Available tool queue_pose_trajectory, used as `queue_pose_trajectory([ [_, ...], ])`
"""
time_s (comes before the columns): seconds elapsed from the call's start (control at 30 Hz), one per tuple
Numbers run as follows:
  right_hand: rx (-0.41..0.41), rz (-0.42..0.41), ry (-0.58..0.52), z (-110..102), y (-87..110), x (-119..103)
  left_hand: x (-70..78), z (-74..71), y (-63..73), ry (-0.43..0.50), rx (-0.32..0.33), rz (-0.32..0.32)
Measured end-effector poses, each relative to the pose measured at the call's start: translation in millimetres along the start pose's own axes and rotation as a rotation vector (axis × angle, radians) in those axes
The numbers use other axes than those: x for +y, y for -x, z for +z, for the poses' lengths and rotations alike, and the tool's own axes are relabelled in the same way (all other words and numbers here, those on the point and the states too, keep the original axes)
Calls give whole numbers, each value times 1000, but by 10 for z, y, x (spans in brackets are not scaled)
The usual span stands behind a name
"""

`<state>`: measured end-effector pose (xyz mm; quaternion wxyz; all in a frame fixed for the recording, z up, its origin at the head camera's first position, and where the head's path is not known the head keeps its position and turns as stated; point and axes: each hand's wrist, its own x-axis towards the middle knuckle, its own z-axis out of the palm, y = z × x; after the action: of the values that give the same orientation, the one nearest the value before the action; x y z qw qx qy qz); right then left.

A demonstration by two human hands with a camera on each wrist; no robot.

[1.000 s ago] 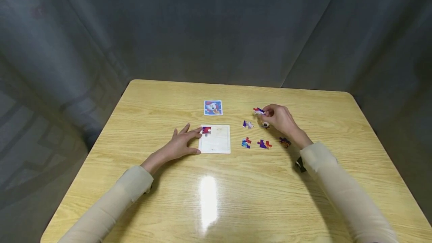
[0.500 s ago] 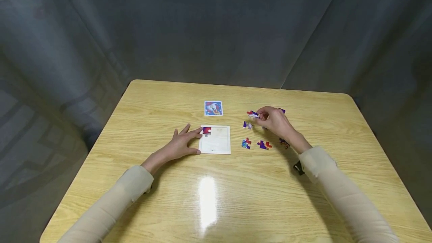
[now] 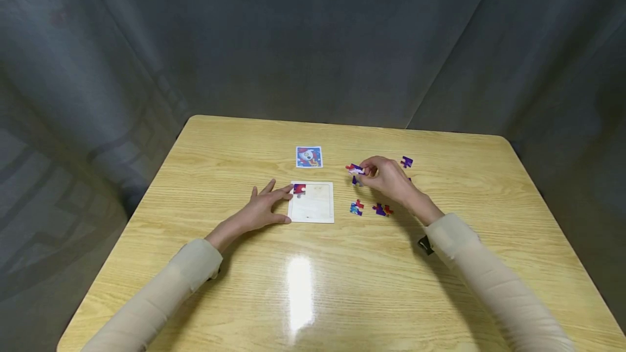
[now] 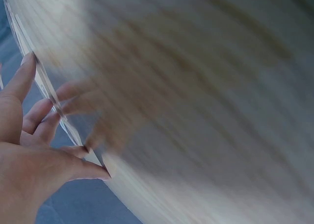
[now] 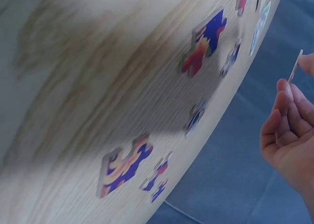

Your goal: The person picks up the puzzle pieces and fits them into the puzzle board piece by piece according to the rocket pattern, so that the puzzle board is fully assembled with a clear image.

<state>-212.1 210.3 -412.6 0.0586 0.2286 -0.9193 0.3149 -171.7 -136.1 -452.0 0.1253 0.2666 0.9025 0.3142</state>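
Observation:
My left hand (image 3: 259,212) lies with fingers spread against the left edge of a white square puzzle tray (image 3: 313,211). In the left wrist view its thumb and fingers (image 4: 93,171) touch that edge. One red and purple jigsaw piece (image 3: 299,188) sits in the tray's upper left corner. Between thumb and fingers, my right hand (image 3: 391,178) pinches a red, white and purple jigsaw piece (image 3: 354,169) above the table. The right wrist view shows this piece edge-on. Another piece (image 3: 355,181) lies just below it, partly covered by the hand.
Behind the tray lies a small square picture card (image 3: 309,157) showing a white character on blue. Loose pieces lie right of the tray, among them a blue-red one (image 3: 356,208), a purple-orange one (image 3: 381,209) and a purple one (image 3: 407,162).
My right hand has moved left towards the tray, carrying the pinched jigsaw piece. This uncovers the purple piece at the back right. The left hand has stayed at the tray's edge.

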Motion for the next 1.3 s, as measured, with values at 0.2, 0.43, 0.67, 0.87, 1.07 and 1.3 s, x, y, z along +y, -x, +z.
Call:
queue_pose_trajectory([
  [0.2, -16, -37, -17, 45, -33, -78, -1, -2, 0, 7, -3, -4],
  [0.43, -61, -56, -25, 118, -59, -148, -7, -7, 7, 1, -2, -8],
  [0.67, -89, -90, 42, 199, -84, -187, 1, -10, 10, -2, -2, -1],
  [0.87, -99, -99, 82, 246, -105, -201, 18, -7, 12, -1, -2, -3],
  [1.07, -126, -85, 84, 279, -123, -245, 24, -10, 12, -2, -12, -21],
  [1.3, -135, -121, 90, 342, -155, -278, 15, 3, 7, -6, -15, -33],
])
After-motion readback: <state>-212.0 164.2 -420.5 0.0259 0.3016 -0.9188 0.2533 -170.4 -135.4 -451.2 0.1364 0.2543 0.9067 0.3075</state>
